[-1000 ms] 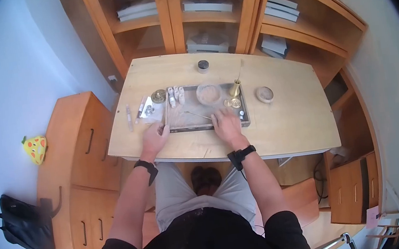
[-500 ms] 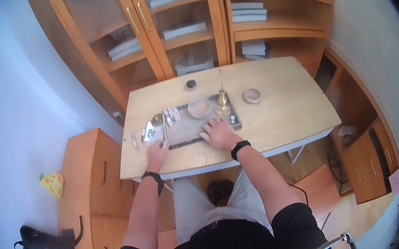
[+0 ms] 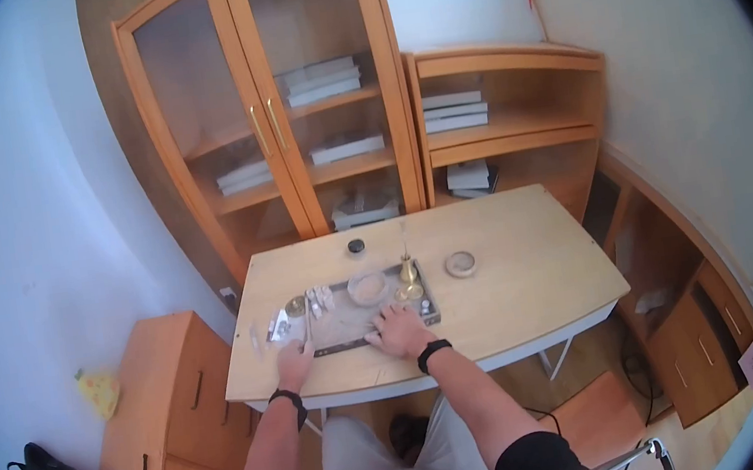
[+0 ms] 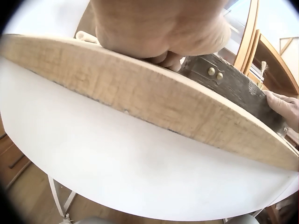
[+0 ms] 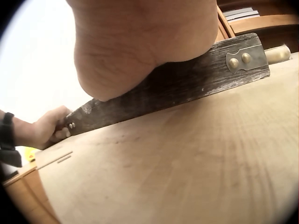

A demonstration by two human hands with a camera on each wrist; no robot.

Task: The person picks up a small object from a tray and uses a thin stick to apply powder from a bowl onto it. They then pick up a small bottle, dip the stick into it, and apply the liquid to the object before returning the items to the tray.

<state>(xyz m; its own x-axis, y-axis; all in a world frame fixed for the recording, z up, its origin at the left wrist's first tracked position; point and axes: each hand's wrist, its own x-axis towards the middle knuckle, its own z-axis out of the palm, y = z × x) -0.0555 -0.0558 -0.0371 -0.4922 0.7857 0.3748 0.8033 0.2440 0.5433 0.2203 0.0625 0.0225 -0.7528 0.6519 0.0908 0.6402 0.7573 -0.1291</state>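
A dark shallow wooden tray (image 3: 345, 343) with metal corner fittings lies near the table's front edge. My left hand (image 3: 296, 365) is at its front left corner, with curled fingers and thumb about that corner in the right wrist view. Across the front rim rests my right hand (image 3: 401, 332), fingers spread over the tray floor and the heel of the palm at the front wall. Inside the tray stand a pale round bowl (image 3: 367, 290), a brass vase (image 3: 408, 270) holding thin tools, and several small whitish vials (image 3: 320, 299). Brass pieces (image 3: 413, 292) lie near the vase.
Left of the tray are a round brass piece (image 3: 296, 306) and a plastic packet (image 3: 281, 327). A dark-lidded jar (image 3: 356, 247) stands behind it, and a round container (image 3: 460, 264) to the right. Glass-door cabinets (image 3: 268, 131) stand behind the table (image 3: 533, 282).
The head view has tilted upward, so the table sits lower in the picture. Both hands stay at the tray. A thin stick seen beside my right hand earlier no longer shows.
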